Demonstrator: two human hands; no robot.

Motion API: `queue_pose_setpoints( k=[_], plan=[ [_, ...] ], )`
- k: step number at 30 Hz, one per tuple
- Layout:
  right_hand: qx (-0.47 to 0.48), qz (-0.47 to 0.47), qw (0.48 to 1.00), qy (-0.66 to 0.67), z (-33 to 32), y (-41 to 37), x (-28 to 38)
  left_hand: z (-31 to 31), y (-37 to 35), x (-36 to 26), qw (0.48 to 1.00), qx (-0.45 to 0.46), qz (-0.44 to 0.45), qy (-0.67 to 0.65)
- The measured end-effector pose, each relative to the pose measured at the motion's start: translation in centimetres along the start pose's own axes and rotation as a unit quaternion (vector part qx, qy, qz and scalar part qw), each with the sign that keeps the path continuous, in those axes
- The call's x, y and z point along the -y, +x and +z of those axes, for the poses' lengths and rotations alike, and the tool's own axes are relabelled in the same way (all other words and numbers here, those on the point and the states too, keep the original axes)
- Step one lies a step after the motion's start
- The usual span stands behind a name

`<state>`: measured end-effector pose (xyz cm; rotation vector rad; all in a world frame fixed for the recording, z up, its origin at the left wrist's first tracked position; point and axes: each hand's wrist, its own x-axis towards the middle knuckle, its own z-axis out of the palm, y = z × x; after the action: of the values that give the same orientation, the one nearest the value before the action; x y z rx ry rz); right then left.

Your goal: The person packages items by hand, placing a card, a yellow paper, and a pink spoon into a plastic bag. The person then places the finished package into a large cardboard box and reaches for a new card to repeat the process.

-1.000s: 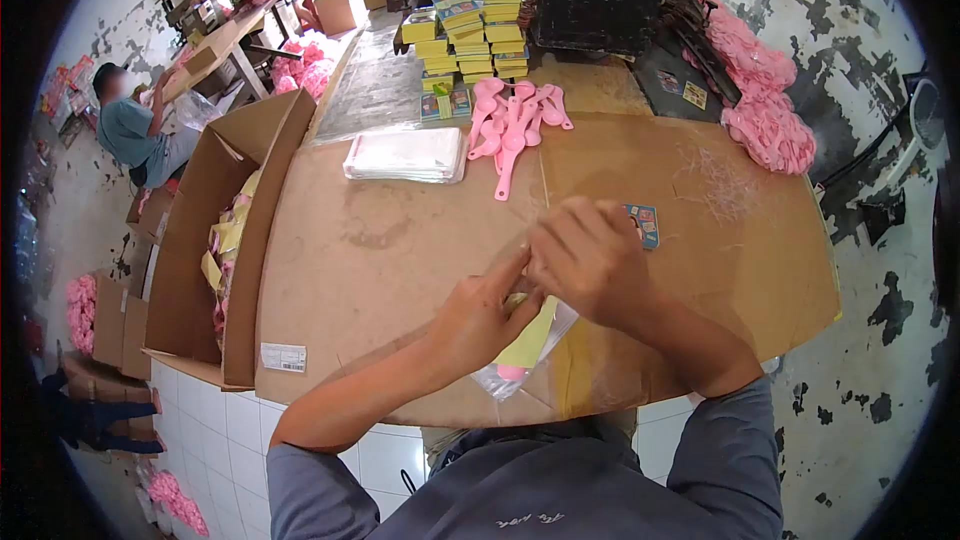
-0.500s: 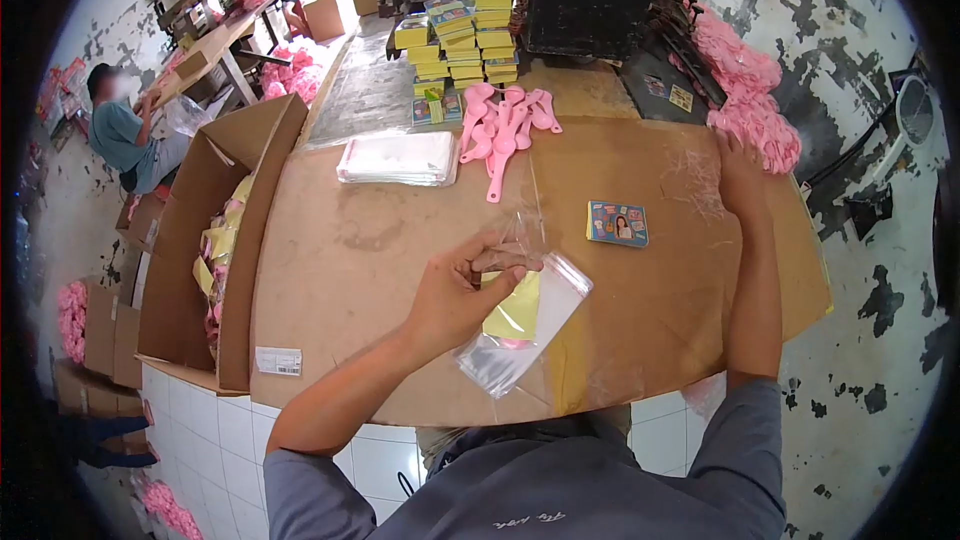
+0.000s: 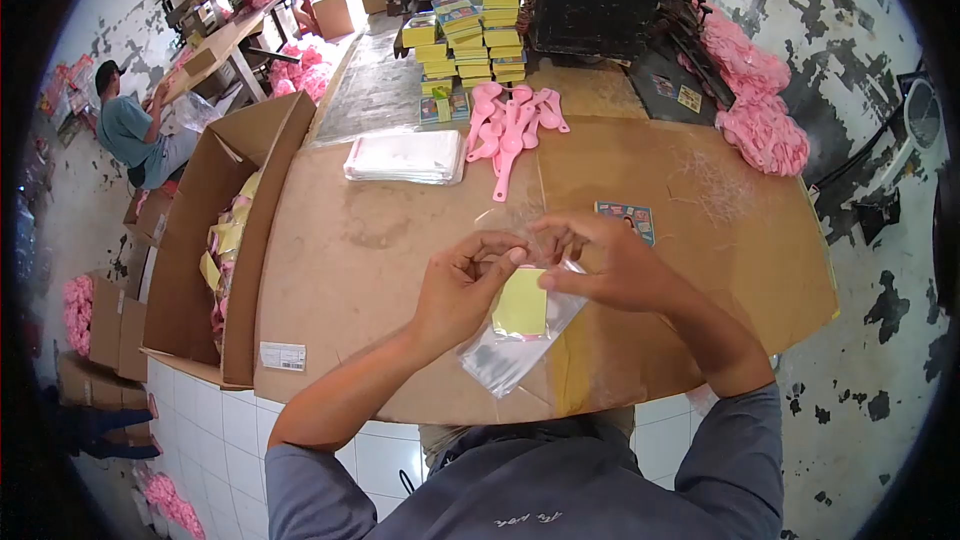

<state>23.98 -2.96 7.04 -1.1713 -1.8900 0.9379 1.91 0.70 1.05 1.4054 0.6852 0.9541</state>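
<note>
My left hand [image 3: 465,285] pinches the top of a clear plastic bag [image 3: 500,230] between thumb and fingers. A pale yellow card [image 3: 521,303] shows through this bag, over a stack of flat clear bags [image 3: 497,368]. My right hand [image 3: 615,262] is at the bag's mouth, its fingers bent and the thumb apart from them, close to the card's upper right corner. Nothing can be made out in it. Behind that hand lies a blue printed card stack [image 3: 637,217], partly covered.
Pink plastic spoons [image 3: 511,135] lie beyond my hands, beside clear bags [image 3: 404,157] and stacked card bundles [image 3: 462,35]. A cardboard box [image 3: 277,155] with yellow and pink items stands left. A pink heap [image 3: 762,130] hangs at the right edge. A person [image 3: 140,130] sits far left.
My right hand has moved from the pink heap at the right edge leftward to the bag's mouth. My left hand stays on the bag, and the yellow card now lies more squarely to view.
</note>
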Motion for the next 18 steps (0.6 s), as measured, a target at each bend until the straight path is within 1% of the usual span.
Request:
queue_pose_setpoints(
  k=[2,5,8,11,12,14,16,17,18],
  plan=[
    [-0.001,0.026,0.999,0.038,1.2,0.2,-0.8,0.0,-0.2,-0.3,1.0,-0.008,-0.007,0.012],
    [-0.066,0.01,0.998,0.0,1.8,0.3,-2.3,-0.1,-0.4,0.0,1.0,-0.008,-0.017,0.011],
    [-0.147,-0.076,0.981,-0.096,2.3,0.5,-1.2,0.2,-0.7,0.5,0.999,0.002,-0.017,0.03],
    [-0.204,-0.127,0.958,-0.159,2.9,0.6,-1.7,0.6,-0.9,0.3,0.998,0.014,0.005,0.06],
    [-0.218,-0.15,0.946,-0.189,2.9,0.6,-1.8,0.7,-1.0,0.3,0.997,0.019,0.015,0.069],
    [-0.244,-0.193,0.917,-0.25,2.9,0.4,-1.9,0.3,-1.2,0.5,0.989,0.025,0.003,0.147],
    [-0.248,-0.219,0.899,-0.288,2.7,0.3,-2.0,0.4,-1.2,0.5,0.986,0.029,-0.009,0.167],
    [-0.251,-0.232,0.889,-0.306,2.6,0.3,-2.0,0.6,-1.2,0.3,0.988,0.031,-0.016,0.149],
    [-0.251,-0.178,0.918,-0.251,2.5,0.3,-2.0,0.7,-1.3,0.1,0.99,0.033,-0.023,0.132]
  ],
)
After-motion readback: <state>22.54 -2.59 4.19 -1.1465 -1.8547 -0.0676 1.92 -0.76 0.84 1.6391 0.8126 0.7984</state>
